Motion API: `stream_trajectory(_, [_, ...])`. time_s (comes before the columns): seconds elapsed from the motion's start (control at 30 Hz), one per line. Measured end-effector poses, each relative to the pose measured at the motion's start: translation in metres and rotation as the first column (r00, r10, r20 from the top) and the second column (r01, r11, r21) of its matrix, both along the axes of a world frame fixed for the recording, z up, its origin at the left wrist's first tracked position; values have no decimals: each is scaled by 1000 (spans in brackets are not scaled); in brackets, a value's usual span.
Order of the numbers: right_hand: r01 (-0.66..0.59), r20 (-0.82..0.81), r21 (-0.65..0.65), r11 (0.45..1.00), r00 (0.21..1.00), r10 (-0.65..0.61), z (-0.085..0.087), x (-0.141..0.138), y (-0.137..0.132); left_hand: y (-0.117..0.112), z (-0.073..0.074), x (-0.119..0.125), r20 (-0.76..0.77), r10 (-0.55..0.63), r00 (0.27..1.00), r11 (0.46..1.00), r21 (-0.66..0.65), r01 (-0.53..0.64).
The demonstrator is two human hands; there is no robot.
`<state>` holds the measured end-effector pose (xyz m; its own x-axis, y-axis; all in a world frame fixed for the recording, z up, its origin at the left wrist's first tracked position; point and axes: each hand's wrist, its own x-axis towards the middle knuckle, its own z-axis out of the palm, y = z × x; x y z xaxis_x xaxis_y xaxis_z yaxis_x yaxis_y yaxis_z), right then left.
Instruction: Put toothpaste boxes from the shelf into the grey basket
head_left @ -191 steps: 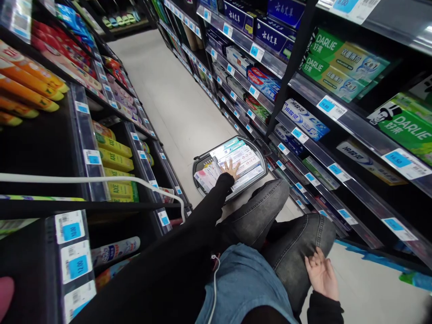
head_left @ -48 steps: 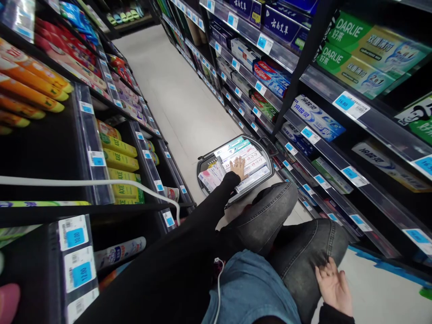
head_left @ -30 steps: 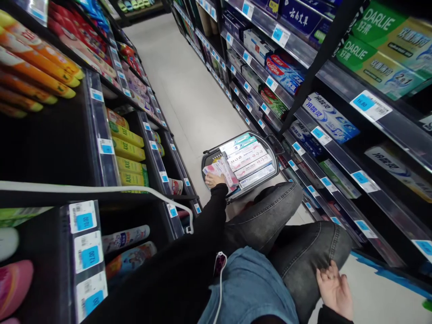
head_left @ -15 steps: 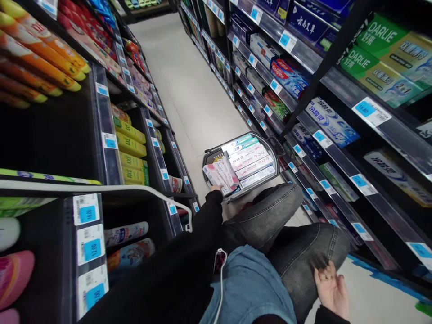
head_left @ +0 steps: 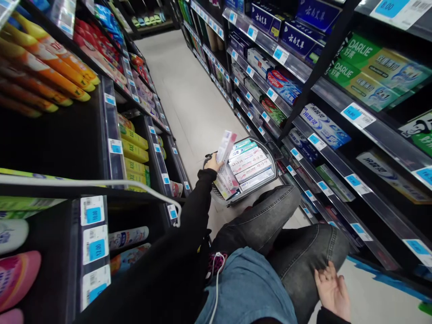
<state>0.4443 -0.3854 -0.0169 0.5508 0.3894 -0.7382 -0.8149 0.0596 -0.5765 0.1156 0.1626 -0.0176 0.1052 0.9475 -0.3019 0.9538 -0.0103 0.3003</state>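
I am crouched in a shop aisle. My left hand [head_left: 213, 163] is closed on a pink and white toothpaste box [head_left: 226, 146] and holds it up above the left side of a grey shopping basket [head_left: 272, 153] on the floor. The basket holds several flat toothpaste boxes [head_left: 251, 167] lying side by side. My right hand [head_left: 332, 291] rests open on my right knee, fingers loosely spread, holding nothing.
Black shelves line both sides of the aisle. The right shelves [head_left: 337, 135] carry toothpaste boxes and blue price tags. The left shelves [head_left: 111, 135] hold yellow, orange and red packs. A white cable [head_left: 101, 184] crosses in front of the left shelf. Pale floor [head_left: 182, 90] runs ahead.
My left hand left the flat boxes, moved to the basket's left side, took hold of a pink and white box and lifted it. My right hand stayed on my knee.
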Motion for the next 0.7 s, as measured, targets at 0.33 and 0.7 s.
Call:
stream_trajectory(0.33, [-45,69,28,999,997,43,-8,-1,-4,76,0,88,-110,-349,931,931,-157,331])
stream_trajectory(0.7, [-3,18,-6,1000,1000,3,-1,-2,-2,60,-38,87,11,-253,967,960,-123,252])
